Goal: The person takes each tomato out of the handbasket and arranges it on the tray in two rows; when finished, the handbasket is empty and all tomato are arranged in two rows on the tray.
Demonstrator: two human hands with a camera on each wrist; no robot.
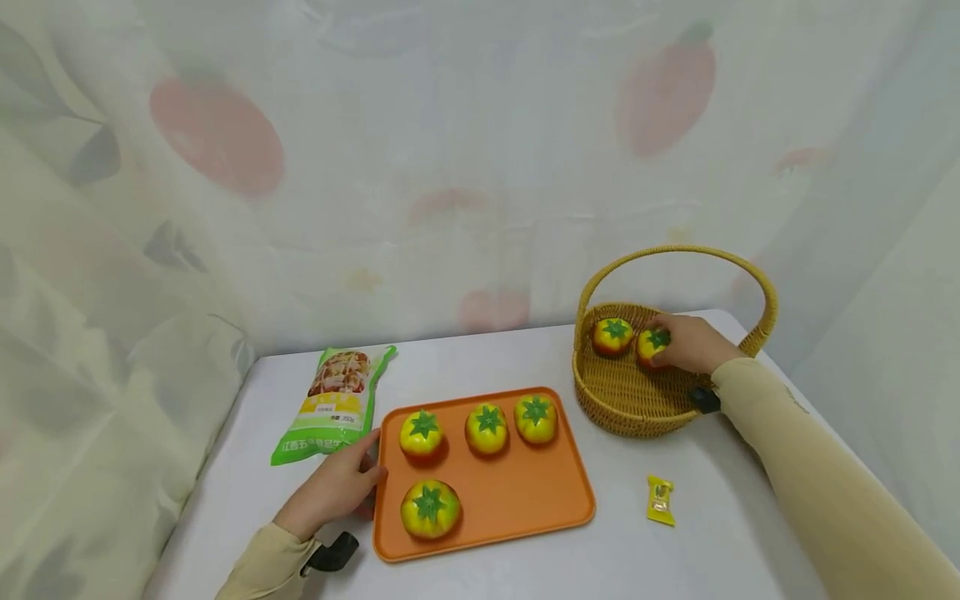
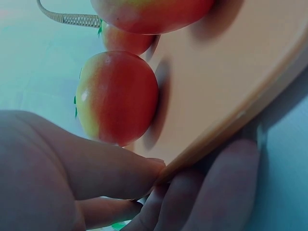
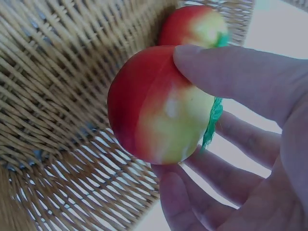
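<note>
My right hand [image 1: 696, 343] reaches into a wicker basket [image 1: 637, 423] and grips a red-and-yellow toy tomato [image 3: 154, 108] with a green leafy top. In the right wrist view the thumb lies on one side and curled fingers on the other. A second toy tomato [image 1: 612, 336] lies beside it in the basket. At the left, my left hand [image 1: 333, 487] pinches the edge of an orange tray [image 1: 517, 492], with the thumb at the rim and fingers underneath. Several toy tomatoes sit on the tray, among them one [image 1: 431, 509] at the near left and one [image 1: 536, 418] at the far right.
A green food packet [image 1: 330, 408] lies behind the left hand. On the white table [image 1: 622, 558], right of the tray, is a small yellow wrapped candy [image 1: 661, 500]. The basket's tall handle [image 1: 678, 250] arches above the right hand. A printed curtain hangs behind the table.
</note>
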